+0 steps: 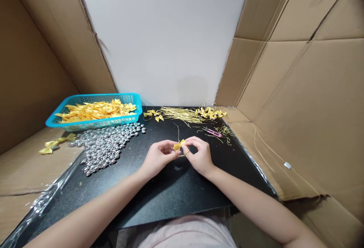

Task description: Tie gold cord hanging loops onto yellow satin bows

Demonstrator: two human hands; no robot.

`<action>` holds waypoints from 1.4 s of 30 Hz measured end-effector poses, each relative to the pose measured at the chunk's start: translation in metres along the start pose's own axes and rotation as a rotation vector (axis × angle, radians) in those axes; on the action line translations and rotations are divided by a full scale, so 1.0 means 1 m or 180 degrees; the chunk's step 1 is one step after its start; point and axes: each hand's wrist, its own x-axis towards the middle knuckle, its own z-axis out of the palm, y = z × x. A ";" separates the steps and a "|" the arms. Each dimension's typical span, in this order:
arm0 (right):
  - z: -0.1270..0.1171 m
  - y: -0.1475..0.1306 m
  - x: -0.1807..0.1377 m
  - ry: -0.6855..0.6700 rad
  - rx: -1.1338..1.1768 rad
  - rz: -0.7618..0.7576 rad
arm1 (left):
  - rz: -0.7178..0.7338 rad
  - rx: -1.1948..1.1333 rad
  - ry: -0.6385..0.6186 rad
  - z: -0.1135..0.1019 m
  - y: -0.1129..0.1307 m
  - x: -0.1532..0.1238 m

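While my left hand and right hand pinch a yellow bow with a thin gold loop between their fingertips, over the middle of the black table, a blue basket heaped with yellow ribbon pieces sits at the back left corner. Beyond the right edge, a small white tag sits on a pale cord, any print too small for me to read.
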 end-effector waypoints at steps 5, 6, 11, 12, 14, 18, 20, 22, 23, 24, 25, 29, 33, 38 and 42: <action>0.002 -0.001 -0.002 0.0032 -0.0003 -0.0104 | 0.0206 0.0057 0.0269 0.004 -0.004 -0.003; 0.002 -0.001 -0.002 0.0028 -0.0007 -0.0109 | 0.0223 0.0058 0.0311 0.004 -0.004 -0.003; 0.004 -0.002 -0.004 0.0047 -0.0052 -0.0133 | 0.0253 0.0080 0.0433 0.006 -0.005 -0.003; 0.004 -0.002 -0.004 0.0064 -0.0061 -0.0137 | 0.0267 0.0094 0.0451 0.006 -0.005 -0.003; 0.005 -0.002 -0.004 0.0087 -0.0065 -0.0136 | 0.0304 0.0133 0.0479 0.006 -0.005 -0.003; 0.005 -0.003 -0.003 0.0121 -0.0076 -0.0072 | 0.0403 0.0259 0.0538 0.005 -0.006 -0.003; 0.004 -0.004 -0.002 0.0258 -0.0216 0.0020 | 0.0463 0.0356 0.0600 0.004 -0.007 -0.002; 0.003 -0.005 -0.003 0.0377 -0.0420 0.0132 | 0.0540 0.0488 0.0689 0.003 -0.008 -0.001; 0.004 -0.006 -0.004 0.0361 -0.0494 0.0173 | 0.0589 0.0572 0.0735 0.002 -0.008 -0.001; 0.004 -0.008 -0.006 0.0278 -0.0531 0.0190 | 0.0646 0.0668 0.0777 0.001 -0.008 0.000; 0.006 -0.009 -0.008 0.0142 -0.0530 0.0179 | 0.0710 0.0781 0.0814 0.000 -0.007 0.000; 0.012 -0.012 -0.017 -0.0326 -0.0427 0.0124 | 0.1054 0.1356 0.0983 -0.006 -0.002 0.000; 0.015 -0.010 -0.018 -0.0338 -0.0424 0.0426 | 0.1494 0.1984 0.1085 -0.013 0.001 0.001; 0.015 -0.004 -0.012 -0.0274 -0.0117 0.0870 | 0.2122 0.2661 0.0847 -0.012 -0.005 0.001; 0.017 -0.002 -0.008 -0.0163 0.0398 0.1305 | 0.2541 0.3141 0.0557 -0.010 -0.010 0.000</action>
